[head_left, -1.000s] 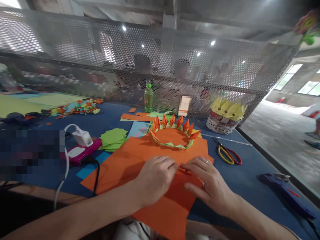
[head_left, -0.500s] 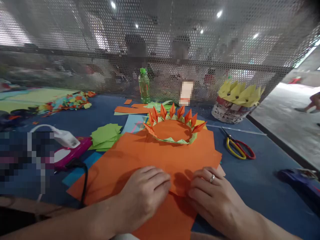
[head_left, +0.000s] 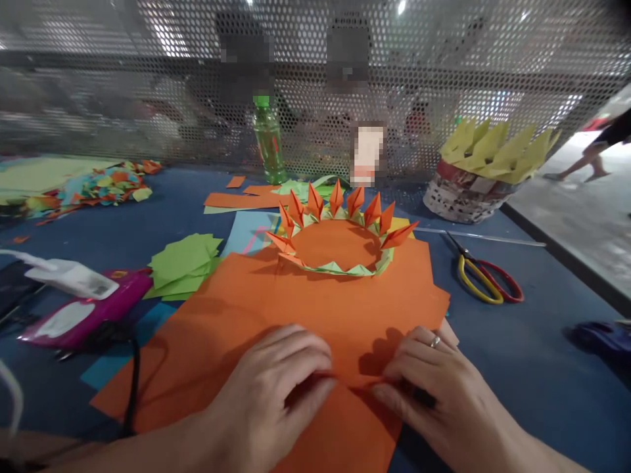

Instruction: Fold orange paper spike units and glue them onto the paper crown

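Note:
Both my hands rest on a stack of large orange paper sheets (head_left: 315, 309) lying on the blue table. My left hand (head_left: 276, 394) has its fingers curled, pinching a fold of the orange paper. My right hand (head_left: 434, 387), with a ring on one finger, pinches the same paper just to the right; the fingertips of the two hands are close together. Beyond the hands, on the orange sheets, sits a ring-shaped paper crown (head_left: 338, 230) of orange spikes on a green folded band.
Scissors (head_left: 486, 276) with yellow and red handles lie to the right. A stack of green paper squares (head_left: 182, 263), a pink device (head_left: 83, 315) with a white charger (head_left: 73, 279) and a black cable (head_left: 132, 387) lie left. A green bottle (head_left: 269, 141), a yellow-topped woven basket (head_left: 478, 177) and a perforated metal screen (head_left: 148, 85) stand behind.
The view has tilted down and closer. My hands have drawn back toward me along the orange paper and now pinch a fold in it instead of lying flatter on it.

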The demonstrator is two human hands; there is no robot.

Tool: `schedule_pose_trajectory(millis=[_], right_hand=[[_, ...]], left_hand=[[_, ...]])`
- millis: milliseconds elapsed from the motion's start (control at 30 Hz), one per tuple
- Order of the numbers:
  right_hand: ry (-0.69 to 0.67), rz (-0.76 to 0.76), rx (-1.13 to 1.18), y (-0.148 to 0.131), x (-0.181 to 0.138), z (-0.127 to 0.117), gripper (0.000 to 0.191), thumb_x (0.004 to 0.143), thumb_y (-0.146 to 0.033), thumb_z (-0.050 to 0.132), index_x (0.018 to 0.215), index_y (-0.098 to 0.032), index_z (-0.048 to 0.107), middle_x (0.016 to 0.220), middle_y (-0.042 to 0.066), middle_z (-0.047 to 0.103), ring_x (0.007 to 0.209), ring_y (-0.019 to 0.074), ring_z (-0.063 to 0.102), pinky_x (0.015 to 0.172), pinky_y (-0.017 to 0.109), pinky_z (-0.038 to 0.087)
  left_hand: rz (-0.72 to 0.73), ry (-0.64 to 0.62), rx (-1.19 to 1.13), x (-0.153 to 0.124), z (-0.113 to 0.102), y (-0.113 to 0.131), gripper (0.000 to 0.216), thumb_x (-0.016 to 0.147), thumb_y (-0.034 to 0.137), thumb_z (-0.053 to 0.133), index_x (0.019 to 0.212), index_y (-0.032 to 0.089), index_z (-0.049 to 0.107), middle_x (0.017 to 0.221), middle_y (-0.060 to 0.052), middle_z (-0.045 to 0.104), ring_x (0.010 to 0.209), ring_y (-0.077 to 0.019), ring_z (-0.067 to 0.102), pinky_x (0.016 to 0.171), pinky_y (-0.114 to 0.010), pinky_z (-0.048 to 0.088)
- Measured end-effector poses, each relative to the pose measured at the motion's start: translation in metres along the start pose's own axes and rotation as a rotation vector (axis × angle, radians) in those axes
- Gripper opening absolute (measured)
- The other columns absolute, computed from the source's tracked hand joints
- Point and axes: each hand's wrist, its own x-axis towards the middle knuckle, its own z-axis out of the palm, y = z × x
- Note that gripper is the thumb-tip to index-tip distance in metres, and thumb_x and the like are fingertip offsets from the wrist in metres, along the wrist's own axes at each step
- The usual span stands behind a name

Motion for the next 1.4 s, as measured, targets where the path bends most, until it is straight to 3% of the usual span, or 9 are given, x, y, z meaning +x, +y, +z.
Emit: schedule_pose_trajectory(millis=[133,300,467,600,733,900,967,1133,1400], right_hand=[[0.004,0.064,-0.056,0.0,0.003,0.004,0.031,0.093,-0.037,0.068,0.069,-0.021,0.056,0.068,-0.004,0.059,0.066,0.015,0.05,0.067,0.03,0.033],[0.054,0.051,-0.159,-0.001,0.005,0.007,0.035,0.094,-0.034,0.066,0.066,-0.021,0.05,0.067,-0.004,0.058,0.064,0.0154,0.049,0.066,0.03,0.032],[0.088,0.068,-0.214,0.0,0.007,0.01,0.033,0.096,-0.037,0.064,0.068,-0.022,0.053,0.067,-0.003,0.06,0.064,0.0158,0.05,0.066,0.03,0.032],[0.077,0.063,-0.274,0.002,0.007,0.01,0.032,0.096,-0.037,0.063,0.07,-0.022,0.053,0.069,-0.003,0.061,0.065,0.016,0.052,0.067,0.03,0.033],[0.036,0.061,-0.288,0.004,0.005,0.01,0.029,0.096,-0.034,0.062,0.071,-0.023,0.053,0.07,-0.003,0.061,0.066,0.0163,0.052,0.067,0.03,0.033],[0.027,0.065,-0.303,0.005,0.003,0.011,0.03,0.096,-0.032,0.062,0.07,-0.022,0.051,0.068,-0.002,0.059,0.067,0.0166,0.053,0.067,0.03,0.034],[0.028,0.061,-0.316,0.004,0.003,0.011,0.03,0.095,-0.032,0.062,0.069,-0.022,0.051,0.068,-0.002,0.059,0.066,0.0165,0.052,0.066,0.03,0.034],[0.006,0.085,-0.322,0.003,0.006,0.011,0.029,0.095,-0.031,0.062,0.069,-0.023,0.051,0.068,-0.002,0.059,0.065,0.0166,0.054,0.065,0.031,0.035],[0.029,0.085,-0.361,0.005,0.007,0.009,0.034,0.092,-0.035,0.066,0.067,-0.023,0.048,0.063,-0.003,0.055,0.06,0.0153,0.051,0.061,0.03,0.035]], left_hand=[[-0.043,0.051,0.186,-0.002,0.002,-0.001,0.013,0.096,0.014,0.056,0.107,0.019,0.061,0.099,-0.003,0.068,0.089,-0.0175,0.063,0.081,-0.03,0.05],[0.034,0.076,0.382,-0.008,0.005,-0.002,0.026,0.099,0.015,0.05,0.124,0.016,0.058,0.106,-0.004,0.071,0.094,-0.018,0.067,0.085,-0.03,0.052],[0.114,0.133,0.487,-0.009,0.001,-0.001,0.022,0.101,0.014,0.048,0.116,0.014,0.064,0.106,-0.004,0.075,0.097,-0.0157,0.069,0.095,-0.027,0.051],[0.178,0.061,0.515,-0.014,-0.006,-0.004,0.028,0.103,0.013,0.042,0.109,0.015,0.069,0.112,-0.006,0.075,0.101,-0.0173,0.07,0.097,-0.028,0.053],[0.199,-0.02,0.547,-0.018,-0.005,-0.009,0.034,0.102,0.01,0.04,0.114,0.02,0.07,0.123,-0.005,0.071,0.107,-0.016,0.068,0.102,-0.027,0.053],[0.321,0.122,0.553,-0.018,0.007,-0.016,0.032,0.103,0.012,0.042,0.11,0.02,0.072,0.132,-0.001,0.068,0.125,-0.0158,0.059,0.117,-0.032,0.04],[0.365,0.121,0.556,-0.02,0.011,-0.018,0.033,0.103,0.011,0.041,0.113,0.02,0.071,0.134,0.0,0.066,0.13,-0.0153,0.056,0.121,-0.033,0.034],[0.39,0.112,0.556,-0.027,0.018,-0.023,0.036,0.103,0.01,0.038,0.115,0.019,0.07,0.128,-0.002,0.07,0.129,-0.0145,0.058,0.12,-0.033,0.037],[0.415,0.12,0.522,-0.035,0.025,-0.027,0.027,0.101,0.012,0.048,0.115,0.02,0.069,0.128,-0.004,0.07,0.125,-0.0166,0.062,0.119,-0.033,0.04]])
